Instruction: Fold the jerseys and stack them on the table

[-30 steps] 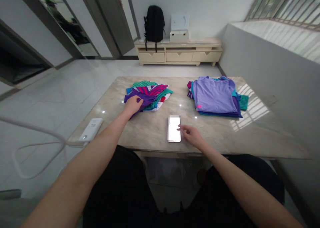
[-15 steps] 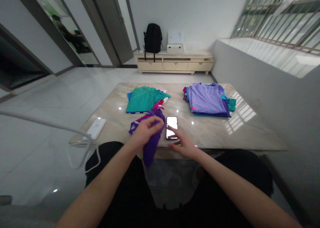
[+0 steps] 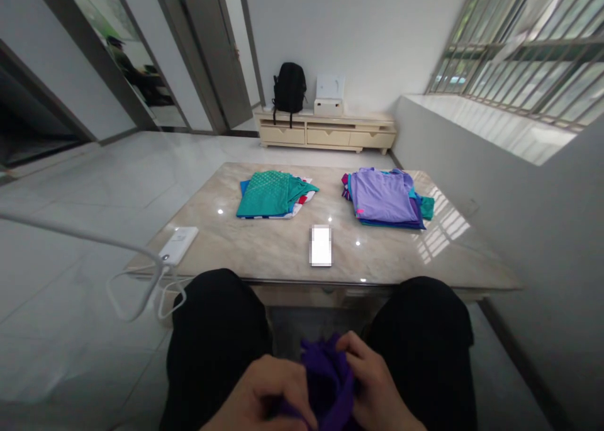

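At the bottom edge of the view, the left hand (image 3: 264,394) and right hand (image 3: 380,387) meet low over the person's lap, well below the table's near edge. Both hands are curled closed on a bunched purple garment (image 3: 325,373), gripping it from either side. The garment sits directly between the two hands, touching both, so neither hand is nearer. It is wadded into a lump, so no long axis can be made out. Its lower part and both wrists are cut off by the frame, and the fingertips are mostly buried in the cloth.

Either side of the hands are knees in black trousers (image 3: 217,330). Beyond them is a pale marble-look table (image 3: 264,251). Near its front edge, roughly in line with the hands, a phone (image 3: 321,245) lies flat, its screen blurred out. At the table's left corner rests a white slab-shaped device (image 3: 178,242); what it is cannot be told.

Further back on the table, well apart from each other, lie two piles of clothes: one topped in teal (image 3: 267,194) on the left and one topped in lilac (image 3: 382,195) on the right.

Against the far wall stands a low cream cabinet (image 3: 325,136) with a black backpack (image 3: 289,86) and a white box (image 3: 329,94) on top. A barred window (image 3: 509,53) is at upper right.
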Motion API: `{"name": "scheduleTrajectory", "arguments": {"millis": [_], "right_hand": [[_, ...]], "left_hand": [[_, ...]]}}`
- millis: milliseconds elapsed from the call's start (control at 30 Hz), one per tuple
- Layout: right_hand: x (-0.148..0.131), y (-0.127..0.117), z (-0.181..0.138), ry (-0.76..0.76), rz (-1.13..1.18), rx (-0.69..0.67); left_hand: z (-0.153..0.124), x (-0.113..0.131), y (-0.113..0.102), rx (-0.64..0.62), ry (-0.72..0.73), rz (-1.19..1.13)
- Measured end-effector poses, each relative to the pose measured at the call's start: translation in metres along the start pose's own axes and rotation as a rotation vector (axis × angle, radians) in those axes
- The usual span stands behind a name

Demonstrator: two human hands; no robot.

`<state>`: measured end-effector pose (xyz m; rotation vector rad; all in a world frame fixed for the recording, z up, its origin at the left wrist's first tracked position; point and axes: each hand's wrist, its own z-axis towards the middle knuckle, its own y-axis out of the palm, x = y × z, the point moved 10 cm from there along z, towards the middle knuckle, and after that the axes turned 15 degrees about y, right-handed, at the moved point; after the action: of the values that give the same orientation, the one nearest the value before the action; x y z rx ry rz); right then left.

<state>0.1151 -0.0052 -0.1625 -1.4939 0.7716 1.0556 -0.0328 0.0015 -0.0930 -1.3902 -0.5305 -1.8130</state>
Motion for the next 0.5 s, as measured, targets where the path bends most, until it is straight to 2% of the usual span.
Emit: {"name": "scheduleTrajectory", "arguments": {"millis": [100, 200, 300, 367, 500], "right_hand": [[0.001, -0.037, -0.004, 0.034, -0.049, 0.111], [-0.009, -0.053, -0.009, 0.043, -0.067, 0.109], [-0.028, -0.041, -0.01, -0.039, -0.069, 0.004], [-0.034, -0.029, -0.005, -0.054, -0.071, -0.038], [-0.037, -0.018, 0.012, -0.024, -0.05, -0.056]], "left_hand": [[0.011, 0.003, -0.025, 0.191, 0.095, 0.096], [0.02, 0.007, -0.018, 0.179, 0.161, 0.127], [0.026, 0.009, 0.003, 0.113, 0.213, 0.1], [0.025, 0.006, 0.008, 0.119, 0.225, 0.103], [0.016, 0.0, -0.004, 0.209, 0.219, 0.091]]}}
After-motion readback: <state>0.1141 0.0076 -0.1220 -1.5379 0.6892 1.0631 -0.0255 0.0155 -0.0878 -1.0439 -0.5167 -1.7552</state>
